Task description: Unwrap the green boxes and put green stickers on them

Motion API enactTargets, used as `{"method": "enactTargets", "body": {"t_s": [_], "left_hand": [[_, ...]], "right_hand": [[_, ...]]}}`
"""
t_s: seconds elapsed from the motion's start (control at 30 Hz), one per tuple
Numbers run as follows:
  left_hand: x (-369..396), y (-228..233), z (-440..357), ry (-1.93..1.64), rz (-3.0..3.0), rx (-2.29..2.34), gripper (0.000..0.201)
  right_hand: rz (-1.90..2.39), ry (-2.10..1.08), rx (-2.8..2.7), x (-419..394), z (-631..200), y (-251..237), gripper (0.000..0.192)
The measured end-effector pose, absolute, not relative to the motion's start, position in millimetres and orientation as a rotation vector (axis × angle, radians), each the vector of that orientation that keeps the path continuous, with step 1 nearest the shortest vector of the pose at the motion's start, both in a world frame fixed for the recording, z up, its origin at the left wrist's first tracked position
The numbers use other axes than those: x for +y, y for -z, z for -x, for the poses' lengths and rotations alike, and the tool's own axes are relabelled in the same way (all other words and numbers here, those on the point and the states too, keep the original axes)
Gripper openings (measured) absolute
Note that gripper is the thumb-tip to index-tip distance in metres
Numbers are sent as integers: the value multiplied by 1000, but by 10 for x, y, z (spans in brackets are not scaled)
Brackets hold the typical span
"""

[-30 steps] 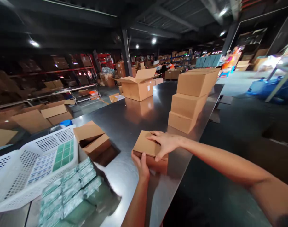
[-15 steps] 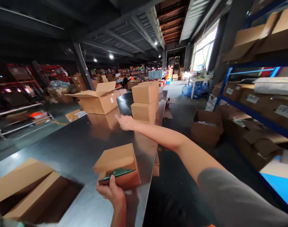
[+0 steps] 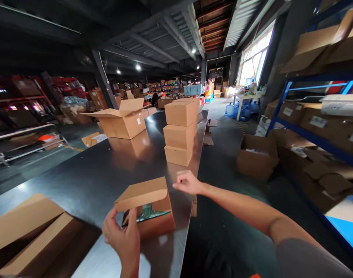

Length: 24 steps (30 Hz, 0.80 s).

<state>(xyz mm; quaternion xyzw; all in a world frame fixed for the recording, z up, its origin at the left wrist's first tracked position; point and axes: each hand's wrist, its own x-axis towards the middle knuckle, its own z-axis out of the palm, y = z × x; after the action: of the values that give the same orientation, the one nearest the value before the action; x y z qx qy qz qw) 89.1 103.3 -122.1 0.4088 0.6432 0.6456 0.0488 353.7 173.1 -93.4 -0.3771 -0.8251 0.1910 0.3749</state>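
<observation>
The small carton [image 3: 157, 227] sits on the table [image 3: 107, 173] close to its right-hand edge, nearer than the stacked cartons [image 3: 178, 137], with its lid [image 3: 143, 187] partly raised and green shiny wrapping [image 3: 147, 213] showing through the gap at the front. The left hand [image 3: 123, 235] is set at the lid's near left corner, thumb and fingers spread apart; whether the cardboard is actually pinched between them cannot be told. The right hand [image 3: 189, 183] is loosely curled to the right of the carton, clear of it, and whether anything is held inside the curl cannot be seen. For good handling, the lid's front lip would best be guided by light fingertip contact, since thin cardboard is likely to crease if squeezed. The wrapping should be held clear of the lip so that it is not snagged, and the thumb should be kept out of the gap. The carton's far side would be best steadied, as a push to the right could send it toward the edge.
</observation>
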Motion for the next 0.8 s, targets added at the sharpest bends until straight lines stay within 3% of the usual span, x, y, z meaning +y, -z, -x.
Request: {"method": "enactTargets", "body": {"t_s": [0.17, 0.37, 0.63, 0.8], "left_hand": [[1032, 1213, -848, -1876, -1193, 1940, 60], [1014, 1226, -844, -1768, -1336, 1924, 61], [1075, 1269, -821, -1441, -1610, 1950, 50], [1019, 1094, -751, -1187, -1622, 2026, 42]], "right_hand": [[673, -392, -2224, 1375, -3468, 982, 30], [447, 1, -2196, 1532, -3254, 975, 54], [1148, -391, -2418, 1755, -3055, 703, 92], [1316, -692, -2473, 2118, -3032, 659, 68]]}}
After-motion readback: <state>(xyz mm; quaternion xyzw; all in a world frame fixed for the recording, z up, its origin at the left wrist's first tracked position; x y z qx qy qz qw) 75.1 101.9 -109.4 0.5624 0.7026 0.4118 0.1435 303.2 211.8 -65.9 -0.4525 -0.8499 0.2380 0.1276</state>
